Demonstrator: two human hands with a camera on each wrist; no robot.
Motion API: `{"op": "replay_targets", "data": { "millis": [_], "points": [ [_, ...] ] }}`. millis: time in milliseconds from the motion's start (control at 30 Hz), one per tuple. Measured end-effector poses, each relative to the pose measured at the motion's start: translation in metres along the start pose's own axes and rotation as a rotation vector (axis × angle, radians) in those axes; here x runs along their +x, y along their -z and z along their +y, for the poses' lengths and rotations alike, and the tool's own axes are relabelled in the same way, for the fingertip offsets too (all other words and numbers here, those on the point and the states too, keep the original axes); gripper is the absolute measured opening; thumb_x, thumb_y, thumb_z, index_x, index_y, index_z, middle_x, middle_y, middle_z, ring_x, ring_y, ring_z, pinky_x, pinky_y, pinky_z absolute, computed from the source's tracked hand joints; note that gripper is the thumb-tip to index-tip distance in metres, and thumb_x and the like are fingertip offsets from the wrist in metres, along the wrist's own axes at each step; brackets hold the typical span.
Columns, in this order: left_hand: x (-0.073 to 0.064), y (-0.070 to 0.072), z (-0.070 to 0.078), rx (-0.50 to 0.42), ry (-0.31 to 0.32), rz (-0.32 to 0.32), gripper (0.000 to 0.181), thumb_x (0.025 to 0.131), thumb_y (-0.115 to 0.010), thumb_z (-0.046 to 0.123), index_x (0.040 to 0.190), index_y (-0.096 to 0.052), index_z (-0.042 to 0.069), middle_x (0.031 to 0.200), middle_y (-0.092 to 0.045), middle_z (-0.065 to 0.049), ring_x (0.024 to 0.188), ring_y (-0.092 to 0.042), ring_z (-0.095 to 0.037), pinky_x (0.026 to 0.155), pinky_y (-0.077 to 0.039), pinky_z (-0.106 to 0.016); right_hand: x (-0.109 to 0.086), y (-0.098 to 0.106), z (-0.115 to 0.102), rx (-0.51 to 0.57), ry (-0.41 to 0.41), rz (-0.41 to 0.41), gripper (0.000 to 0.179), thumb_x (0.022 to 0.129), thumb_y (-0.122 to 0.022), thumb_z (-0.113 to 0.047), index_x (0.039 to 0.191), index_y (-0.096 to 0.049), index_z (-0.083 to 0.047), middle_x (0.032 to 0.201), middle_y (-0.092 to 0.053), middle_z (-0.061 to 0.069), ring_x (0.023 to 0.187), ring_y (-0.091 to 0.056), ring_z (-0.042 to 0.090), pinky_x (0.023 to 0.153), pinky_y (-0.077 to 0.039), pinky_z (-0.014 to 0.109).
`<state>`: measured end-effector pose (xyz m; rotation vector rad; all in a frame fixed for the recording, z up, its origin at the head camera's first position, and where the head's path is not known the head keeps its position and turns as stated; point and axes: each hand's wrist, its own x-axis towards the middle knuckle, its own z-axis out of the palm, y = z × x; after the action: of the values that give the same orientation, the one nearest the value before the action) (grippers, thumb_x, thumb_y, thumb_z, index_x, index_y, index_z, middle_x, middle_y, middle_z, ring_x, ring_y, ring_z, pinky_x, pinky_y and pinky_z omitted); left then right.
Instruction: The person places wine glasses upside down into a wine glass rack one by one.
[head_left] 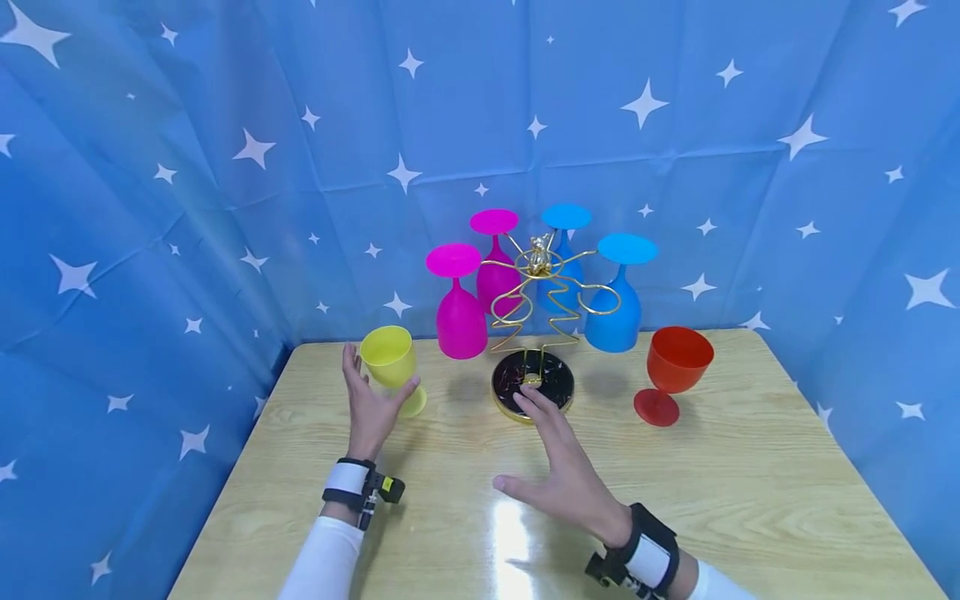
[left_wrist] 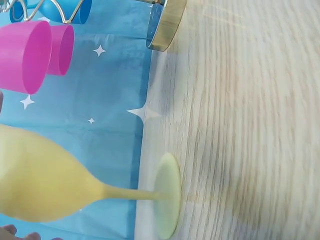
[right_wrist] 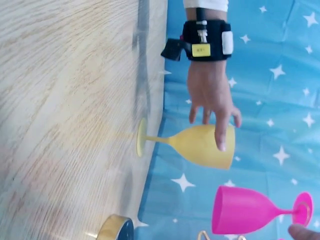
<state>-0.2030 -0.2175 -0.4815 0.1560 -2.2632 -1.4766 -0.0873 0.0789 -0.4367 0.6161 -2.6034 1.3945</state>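
Note:
A yellow goblet [head_left: 387, 357] stands upright near the table's back left. My left hand [head_left: 370, 415] is right at it, with fingers left of the bowl and thumb to its right, spread rather than closed around it. In the left wrist view the goblet's bowl [left_wrist: 45, 175] lies between the thumb side and a few fingertips at the lower edge. My right hand [head_left: 566, 479] is held over the table in front of the rack, thumb apart from the fingers and nothing in it. A gold wire rack [head_left: 555, 312] with a round black base holds two magenta goblets [head_left: 461, 321] and two blue goblets [head_left: 615, 312] upside down.
To the right of the rack, a red goblet [head_left: 678, 360] stands upright on the wooden table [head_left: 750, 500]. A small gold bear figure [head_left: 539, 254] tops the rack. Behind the table hangs a blue curtain [head_left: 337, 125] with white stars.

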Motion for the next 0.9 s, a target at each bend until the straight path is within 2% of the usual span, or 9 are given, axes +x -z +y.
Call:
{"op": "replay_targets", "data": {
  "millis": [133, 300, 400, 533, 633, 767, 900],
  "points": [
    [0.007, -0.007, -0.004, -0.073, 0.054, -0.037, 0.124, 0.073, -0.086, 0.039, 0.156, 0.006, 0.035, 0.162, -0.019, -0.006, 0.150, -0.023, -0.028, 0.122, -0.021, -0.055, 0.002, -0.006, 0.000, 0.004, 0.006, -0.009, 0.098, 0.075, -0.084, -0.041, 0.152, -0.023, -0.044, 0.163, -0.020, -0.008, 0.149, -0.025, 0.030, 0.108, -0.035, 0.068],
    [0.010, -0.011, -0.007, -0.100, 0.078, -0.045, 0.124, 0.072, -0.087, 0.040, 0.154, 0.006, 0.040, 0.154, -0.032, -0.010, 0.138, -0.039, -0.029, 0.120, -0.026, -0.054, 0.003, -0.011, -0.002, 0.013, 0.038, -0.010, 0.099, 0.074, -0.084, -0.040, 0.153, -0.024, -0.043, 0.163, -0.022, -0.003, 0.148, -0.026, 0.030, 0.108, -0.035, 0.068],
    [0.012, -0.013, -0.009, -0.098, 0.070, -0.027, 0.122, 0.074, -0.086, 0.040, 0.155, 0.005, 0.040, 0.153, -0.034, -0.012, 0.136, -0.041, -0.030, 0.119, -0.028, -0.053, 0.003, -0.014, -0.002, 0.026, 0.054, -0.014, 0.101, 0.073, -0.085, -0.040, 0.153, -0.024, -0.042, 0.163, -0.022, -0.004, 0.148, -0.027, 0.029, 0.108, -0.036, 0.067],
    [0.013, -0.013, -0.013, -0.093, 0.073, -0.011, 0.115, 0.078, -0.083, 0.037, 0.156, 0.001, 0.033, 0.152, -0.036, -0.012, 0.135, -0.042, -0.030, 0.118, -0.031, -0.052, 0.002, -0.017, -0.002, 0.044, 0.034, -0.034, 0.101, 0.073, -0.085, -0.040, 0.153, -0.023, -0.043, 0.162, -0.021, -0.007, 0.147, -0.027, 0.029, 0.108, -0.035, 0.067],
    [0.012, -0.012, -0.013, -0.094, 0.080, -0.009, 0.110, 0.080, -0.082, 0.034, 0.156, -0.003, 0.028, 0.149, -0.038, -0.012, 0.134, -0.043, -0.030, 0.117, -0.031, -0.052, 0.002, -0.019, -0.002, 0.036, 0.028, -0.045, 0.101, 0.074, -0.084, -0.042, 0.153, -0.022, -0.044, 0.163, -0.021, -0.005, 0.148, -0.027, 0.030, 0.108, -0.035, 0.067],
    [0.010, -0.010, -0.009, -0.102, 0.080, -0.004, 0.106, 0.079, -0.082, 0.033, 0.156, -0.008, 0.026, 0.147, -0.041, -0.011, 0.133, -0.044, -0.030, 0.116, -0.033, -0.051, 0.002, -0.019, -0.001, 0.026, 0.046, -0.040, 0.101, 0.074, -0.083, -0.044, 0.154, -0.021, -0.042, 0.163, -0.020, -0.003, 0.148, -0.027, 0.030, 0.108, -0.036, 0.066],
    [0.005, -0.008, 0.001, -0.130, 0.059, 0.005, 0.104, 0.078, -0.083, 0.035, 0.155, -0.012, 0.028, 0.145, -0.043, -0.008, 0.131, -0.046, -0.027, 0.115, -0.035, -0.049, 0.003, -0.016, -0.002, 0.021, 0.058, -0.023, 0.100, 0.075, -0.083, -0.045, 0.154, -0.021, -0.041, 0.163, -0.020, -0.004, 0.148, -0.027, 0.031, 0.108, -0.036, 0.067]
  ]
}}
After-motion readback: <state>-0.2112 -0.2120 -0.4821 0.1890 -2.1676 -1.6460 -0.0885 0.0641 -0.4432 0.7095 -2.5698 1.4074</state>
